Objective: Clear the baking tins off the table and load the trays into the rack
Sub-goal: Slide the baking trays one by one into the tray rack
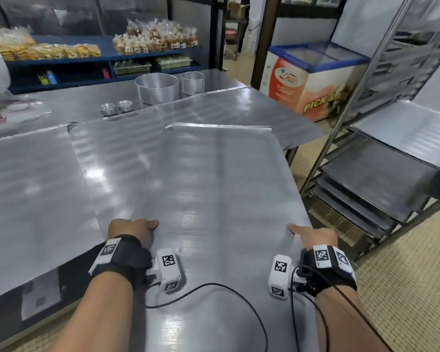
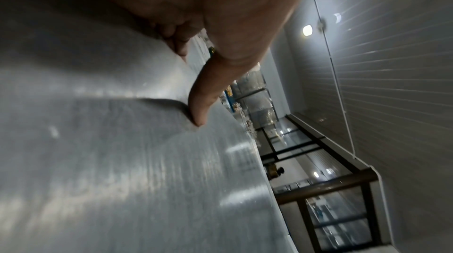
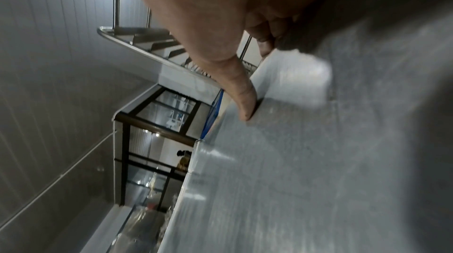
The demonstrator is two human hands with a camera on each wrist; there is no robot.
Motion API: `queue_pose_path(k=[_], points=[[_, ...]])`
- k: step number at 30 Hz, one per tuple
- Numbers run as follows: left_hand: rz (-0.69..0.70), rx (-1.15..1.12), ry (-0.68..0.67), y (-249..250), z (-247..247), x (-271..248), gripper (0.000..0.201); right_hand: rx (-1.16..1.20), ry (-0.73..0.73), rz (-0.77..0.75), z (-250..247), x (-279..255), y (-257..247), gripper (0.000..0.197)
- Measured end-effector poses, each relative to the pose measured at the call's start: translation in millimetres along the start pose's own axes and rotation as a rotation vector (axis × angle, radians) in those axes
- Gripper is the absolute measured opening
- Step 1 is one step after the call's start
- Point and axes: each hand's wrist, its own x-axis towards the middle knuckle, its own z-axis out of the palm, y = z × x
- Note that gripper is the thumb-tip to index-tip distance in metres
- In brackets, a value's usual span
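A large flat metal tray (image 1: pixel 219 186) is held level over the table by its two long sides. My left hand (image 1: pixel 135 228) grips its left edge, thumb (image 2: pixel 203 102) on top and fingers curled under. My right hand (image 1: pixel 311 233) grips the right edge the same way, thumb (image 3: pixel 242 98) pressed on the tray (image 3: pixel 318 160). A tall metal rack (image 1: pixel 361 85) stands to the right, with several trays (image 1: pixel 376 179) on its lower runners. Two round baking tins, a big one (image 1: pixel 156 87) and a smaller one (image 1: pixel 192 82), stand at the far side of the table.
More trays lie on the table, one at left (image 1: pixel 33 199) and one farther back (image 1: pixel 201 110). Two small tins (image 1: pixel 107 108) sit mid-table. A chest freezer (image 1: pixel 313 80) stands behind the rack. Blue shelves with packed goods (image 1: pixel 148 39) line the back wall.
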Motion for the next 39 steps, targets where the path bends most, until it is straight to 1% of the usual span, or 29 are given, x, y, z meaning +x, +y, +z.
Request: queue_pose_path(k=[2, 5, 8, 9, 11, 13, 15, 16, 17, 20, 22, 25, 27, 29, 32, 35, 37, 38, 39], points=[[0.051, 0.049, -0.048, 14, 19, -5, 0.069, 0.038, 0.056, 0.004, -19, 3, 4, 0.046], [0.150, 0.054, -0.110, 41, 43, -20, 0.055, 0.098, 0.140, 0.039, -43, 6, 8, 0.045], [0.202, 0.049, -0.176, 68, 69, -31, 0.052, 0.167, 0.219, 0.076, -62, 9, 9, 0.048], [0.206, 0.050, -0.218, 79, 79, -32, 0.053, 0.189, 0.241, 0.083, -68, 11, 9, 0.047], [0.170, 0.039, -0.282, 101, 99, -30, 0.054, 0.218, 0.288, 0.098, -79, 14, 8, 0.042], [0.157, 0.050, -0.353, 121, 121, -24, 0.056, 0.236, 0.342, 0.121, -89, 16, 7, 0.041], [0.174, 0.055, -0.417, 137, 147, -12, 0.065, 0.258, 0.394, 0.140, -95, 20, 5, 0.040], [0.161, 0.057, -0.455, 144, 160, -6, 0.071, 0.273, 0.410, 0.152, -97, 21, 3, 0.038], [0.169, 0.051, -0.481, 154, 168, -9, 0.071, 0.288, 0.426, 0.171, -99, 21, 2, 0.035], [0.273, 0.142, -0.503, 183, 182, -24, 0.050, 0.327, 0.481, 0.196, -103, 21, 1, 0.035], [0.334, 0.172, -0.529, 197, 198, -23, 0.046, 0.359, 0.514, 0.200, -106, 21, 1, 0.034], [0.407, 0.233, -0.579, 210, 216, -26, 0.043, 0.378, 0.554, 0.218, -106, 20, 4, 0.036], [0.410, 0.266, -0.613, 216, 231, -26, 0.040, 0.383, 0.579, 0.247, -108, 22, 10, 0.035], [0.406, 0.294, -0.622, 219, 245, -28, 0.042, 0.394, 0.589, 0.279, -110, 25, 15, 0.034], [0.402, 0.314, -0.641, 220, 267, -33, 0.038, 0.393, 0.591, 0.314, -115, 34, 22, 0.034], [0.402, 0.356, -0.668, 221, 291, -39, 0.042, 0.368, 0.581, 0.341, -120, 47, 28, 0.031], [0.394, 0.383, -0.679, 222, 308, -42, 0.048, 0.357, 0.566, 0.355, -125, 60, 28, 0.042], [0.395, 0.398, -0.680, 223, 318, -44, 0.051, 0.355, 0.564, 0.366, -128, 69, 30, 0.042], [0.407, 0.408, -0.674, 225, 326, -47, 0.053, 0.356, 0.569, 0.382, -131, 76, 30, 0.037]])
